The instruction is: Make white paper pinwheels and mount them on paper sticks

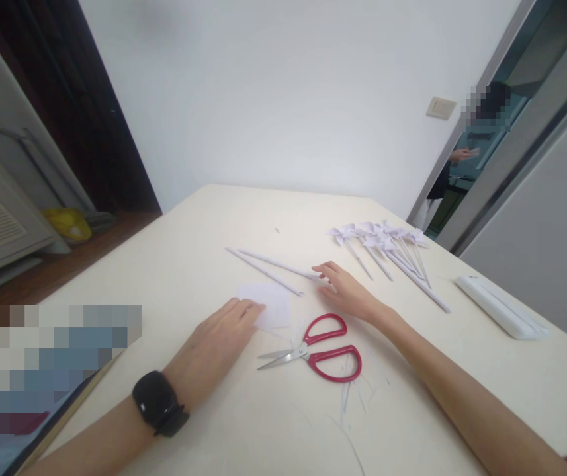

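My left hand (231, 324), a dark watch (155, 402) on its wrist, lies over the left part of a square of white paper (277, 305), fingers together on it and the thumb mostly hidden. My right hand (340, 287) has its fingers apart at the near end of a thin rolled paper stick (276, 261); whether they touch it I cannot tell. A second paper stick (263, 270) lies beside the first at a slight angle. Between my forearms rest scissors (303, 350) with red handles, blades parted and pointing left.
Several paper pinwheels on sticks (382, 238) lie at the right of the table (188, 231). Further right is a white oblong case (501, 309). Thin paper scraps (347, 396) are scattered near the scissors. A person (444, 178) stands beyond the doorway.
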The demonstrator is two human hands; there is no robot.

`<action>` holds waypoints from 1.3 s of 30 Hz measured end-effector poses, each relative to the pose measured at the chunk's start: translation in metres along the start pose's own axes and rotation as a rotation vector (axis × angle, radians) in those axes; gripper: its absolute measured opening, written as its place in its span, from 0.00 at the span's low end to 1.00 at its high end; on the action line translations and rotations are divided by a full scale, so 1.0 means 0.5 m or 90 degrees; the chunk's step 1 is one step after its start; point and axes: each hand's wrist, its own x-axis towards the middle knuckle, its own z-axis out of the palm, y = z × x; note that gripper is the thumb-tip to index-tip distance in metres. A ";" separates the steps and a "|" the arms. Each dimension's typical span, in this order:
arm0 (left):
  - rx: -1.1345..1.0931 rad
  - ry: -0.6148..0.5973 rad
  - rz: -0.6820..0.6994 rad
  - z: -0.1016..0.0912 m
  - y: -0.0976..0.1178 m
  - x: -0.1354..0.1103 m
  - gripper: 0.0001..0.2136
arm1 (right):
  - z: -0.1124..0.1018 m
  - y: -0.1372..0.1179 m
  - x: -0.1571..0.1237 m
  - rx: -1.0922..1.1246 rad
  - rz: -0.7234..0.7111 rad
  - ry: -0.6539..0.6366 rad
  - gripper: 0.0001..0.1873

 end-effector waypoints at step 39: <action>0.265 -0.106 -0.020 -0.028 0.017 -0.018 0.12 | -0.045 -0.140 -0.041 -0.093 -0.164 -0.079 0.13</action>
